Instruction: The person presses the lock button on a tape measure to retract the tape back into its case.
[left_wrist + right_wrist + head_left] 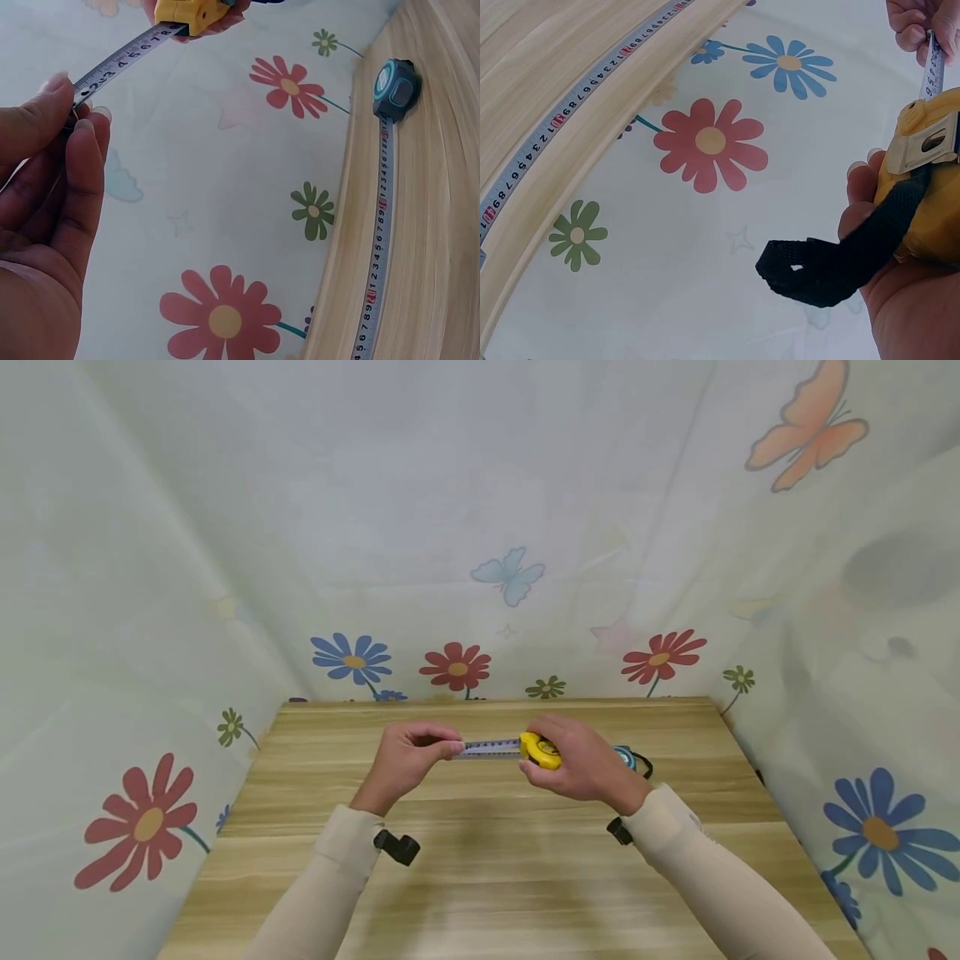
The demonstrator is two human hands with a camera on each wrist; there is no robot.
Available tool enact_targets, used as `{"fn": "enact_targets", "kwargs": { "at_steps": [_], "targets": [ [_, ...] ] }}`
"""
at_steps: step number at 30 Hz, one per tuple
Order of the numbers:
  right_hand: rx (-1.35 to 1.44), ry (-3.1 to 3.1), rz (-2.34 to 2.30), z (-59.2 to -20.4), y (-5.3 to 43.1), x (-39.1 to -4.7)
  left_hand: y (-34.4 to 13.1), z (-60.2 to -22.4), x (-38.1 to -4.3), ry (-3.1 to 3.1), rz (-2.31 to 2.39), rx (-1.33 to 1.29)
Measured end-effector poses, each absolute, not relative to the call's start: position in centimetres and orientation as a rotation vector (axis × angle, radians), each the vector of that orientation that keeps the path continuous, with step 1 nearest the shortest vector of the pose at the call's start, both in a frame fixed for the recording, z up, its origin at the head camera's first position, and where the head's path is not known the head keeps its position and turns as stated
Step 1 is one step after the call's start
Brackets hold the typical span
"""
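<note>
A yellow tape measure (pixel 536 751) is gripped in my right hand (pixel 585 762) above the table, its blade (pixel 491 748) drawn out a short way toward the left. Thumb and fingertips of my left hand (pixel 405 762) pinch the blade's free end. From the yellow case a black wrist strap (pixel 817 274) hangs loose in the right wrist view. Lying on the table, a teal tape measure (pixel 397 90) has its own long blade (pixel 379 247) pulled out along the wood. In the head view its case shows only partly, behind my right hand.
The wood-grain table (pixel 495 877) ends at a back edge against a white curtain (pixel 450 527) printed with flowers and butterflies. The same cloth hangs on both sides. Each wrist carries a small black mount (pixel 397 847).
</note>
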State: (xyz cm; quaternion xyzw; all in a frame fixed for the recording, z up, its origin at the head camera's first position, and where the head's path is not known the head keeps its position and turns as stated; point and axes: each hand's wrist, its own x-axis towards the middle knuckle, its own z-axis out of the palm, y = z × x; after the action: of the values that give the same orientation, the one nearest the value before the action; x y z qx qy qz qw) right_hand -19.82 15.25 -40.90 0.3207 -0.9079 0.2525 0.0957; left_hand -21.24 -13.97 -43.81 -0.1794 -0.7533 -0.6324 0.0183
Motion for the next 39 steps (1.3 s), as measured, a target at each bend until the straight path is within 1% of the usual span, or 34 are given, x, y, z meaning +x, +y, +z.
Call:
{"fn": "enact_targets", "kwargs": {
  "at_steps": [24,32,39],
  "targets": [
    [0.931,-2.696,0.758,-40.9,14.99,-19.34,-13.22,-43.72,-20.93,-2.331,-1.987,-0.593],
    [0.928,-2.675,0.738,-40.56,15.0,-19.84,-13.06,-43.18,-21.58,-2.312,-1.974,-0.63],
    [0.944,-2.701,0.739,-41.27,14.85,-19.74,-13.04,-44.03,-21.37,-2.348,-1.973,-0.609]
  ]
}}
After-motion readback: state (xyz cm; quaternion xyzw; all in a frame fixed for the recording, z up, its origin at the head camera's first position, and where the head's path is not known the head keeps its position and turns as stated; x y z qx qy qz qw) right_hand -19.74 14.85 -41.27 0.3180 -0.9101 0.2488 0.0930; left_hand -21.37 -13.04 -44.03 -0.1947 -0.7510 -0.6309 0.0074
